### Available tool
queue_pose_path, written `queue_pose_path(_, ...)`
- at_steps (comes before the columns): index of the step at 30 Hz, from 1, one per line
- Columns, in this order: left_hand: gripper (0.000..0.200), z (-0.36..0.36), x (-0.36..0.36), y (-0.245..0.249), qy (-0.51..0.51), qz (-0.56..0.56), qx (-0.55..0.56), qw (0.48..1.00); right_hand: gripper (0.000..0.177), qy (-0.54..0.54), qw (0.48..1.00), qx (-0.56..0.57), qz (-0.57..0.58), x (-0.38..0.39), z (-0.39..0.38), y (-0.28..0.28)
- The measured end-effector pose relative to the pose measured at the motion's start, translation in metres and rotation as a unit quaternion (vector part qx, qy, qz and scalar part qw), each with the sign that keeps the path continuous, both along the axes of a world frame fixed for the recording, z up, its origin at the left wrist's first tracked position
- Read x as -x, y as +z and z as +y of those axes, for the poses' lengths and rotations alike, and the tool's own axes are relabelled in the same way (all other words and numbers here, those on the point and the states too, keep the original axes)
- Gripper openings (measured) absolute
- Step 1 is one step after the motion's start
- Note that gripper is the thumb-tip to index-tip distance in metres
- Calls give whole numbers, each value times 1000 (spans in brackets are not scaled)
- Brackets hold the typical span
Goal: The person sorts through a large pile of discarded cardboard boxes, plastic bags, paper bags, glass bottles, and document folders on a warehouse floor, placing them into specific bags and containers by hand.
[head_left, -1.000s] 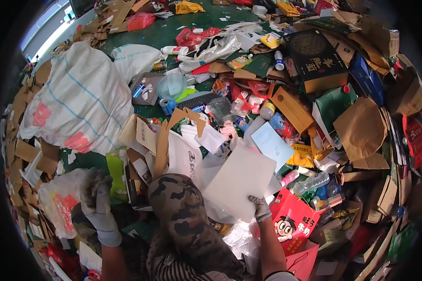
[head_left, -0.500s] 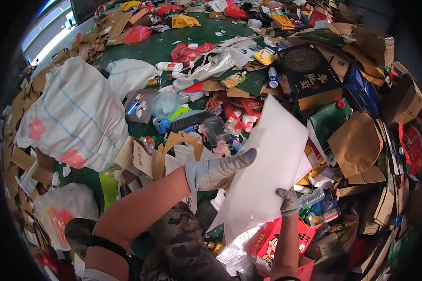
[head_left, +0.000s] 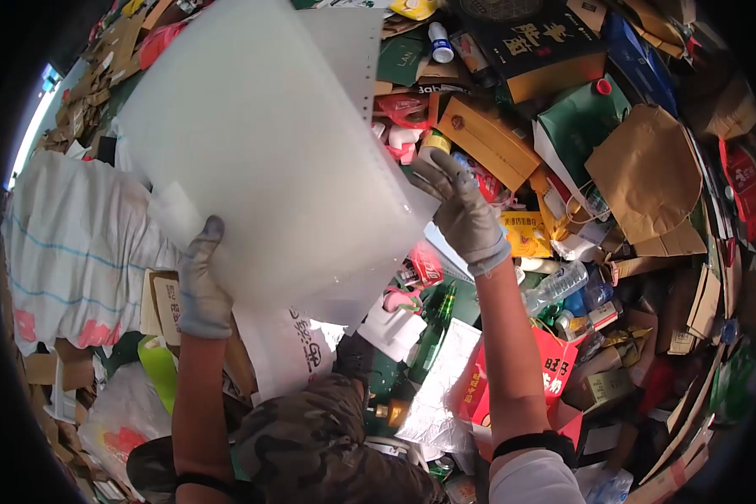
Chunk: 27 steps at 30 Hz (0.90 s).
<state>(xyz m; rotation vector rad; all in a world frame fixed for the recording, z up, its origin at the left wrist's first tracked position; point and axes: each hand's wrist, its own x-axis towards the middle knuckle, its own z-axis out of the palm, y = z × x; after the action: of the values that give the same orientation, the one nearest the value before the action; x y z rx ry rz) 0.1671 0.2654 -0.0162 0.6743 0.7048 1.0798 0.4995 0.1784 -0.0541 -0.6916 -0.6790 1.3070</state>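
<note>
A large translucent white plastic sheet [head_left: 269, 151] is raised in front of me, its surface slightly glossy. My left hand [head_left: 203, 286], in a grey work glove, grips its lower left edge with the thumb on the near face. Behind it at the upper right shows another pale sheet [head_left: 344, 50] with a row of small holes along its edge. My right hand [head_left: 466, 210], gloved too, is by the sheet's right corner with fingers stretched apart. Under that hand lie a yellow packet [head_left: 525, 233] and an orange-brown box [head_left: 489, 143].
Mixed waste surrounds me. A white woven sack [head_left: 76, 252] lies at the left. On the right are a black box [head_left: 554, 67], a brown paper piece [head_left: 647, 172] and clear plastic bottles [head_left: 559, 286]. Near my legs are a green glass bottle [head_left: 434, 332] and a red carton [head_left: 554, 357].
The plastic sheet has moved left and up, and now hides much of the pile. My left hand has taken its left edge; my right hand has risen and opened beside it.
</note>
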Motion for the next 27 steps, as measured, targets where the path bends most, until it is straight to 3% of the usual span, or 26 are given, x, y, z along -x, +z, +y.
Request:
queue_pose_path(1, 32, 0, 9, -1, 25, 5, -3, 1000, 67, -108, 991, 82, 15, -11, -7, -71)
queue_pose_path(2, 34, -1, 15, 3, 50, 9, -5, 999, 59, -316, 896, 313, 3, -5, -24, -130)
queue_pose_path(3, 36, -3, 19, 9, 91, 28, -11, 995, 50, -380, 782, 492, 55, -4, -48, -176)
queue_pose_path(4, 38, -7, 22, 13, 134, 50, -14, 990, 48, -436, 689, 557, 154, 0, -70, -223)
queue_pose_path(7, 40, -9, 41, 6, 186, 66, -18, 980, 52, -468, 704, 488, 220, 0, -79, -270)
queue_pose_path(10, 42, -15, 48, 5, 187, 76, -9, 979, 44, -356, 630, 600, 342, -49, -60, -340)
queue_pose_path(12, 40, -19, 55, -1, 156, 55, -10, 986, 32, -390, 664, 550, 323, -70, -55, -400)
queue_pose_path(15, 38, -23, 51, -2, 183, 65, -22, 981, 15, -454, 667, 464, 367, -52, -20, -340)
queue_pose_path(16, 38, -24, 49, -1, 204, 78, -25, 976, 16, -457, 720, 403, 331, -46, -23, -336)
queue_pose_path(18, 37, -24, 51, 1, 191, 74, -15, 979, 26, -489, 735, 344, 319, -37, -22, -307)
queue_pose_path(20, 37, -24, 61, -1, 177, 65, -2, 982, 28, -487, 779, 306, 250, -51, -34, -330)
queue_pose_path(24, 37, -21, 71, -7, 159, 48, 44, 985, 37, -476, 814, 300, 141, -87, -26, -282)
queue_pose_path(25, 37, -21, 70, -3, 162, 48, 59, 984, 40, -518, 793, 302, 109, -94, -21, -268)
queue_pose_path(26, 35, -27, 63, 7, 166, 53, 72, 982, 29, -486, 816, 313, -19, -180, -41, -391)
queue_pose_path(27, 34, -32, 58, 22, 196, 69, 72, 975, 25, -377, 849, 361, 83, -191, -37, -369)
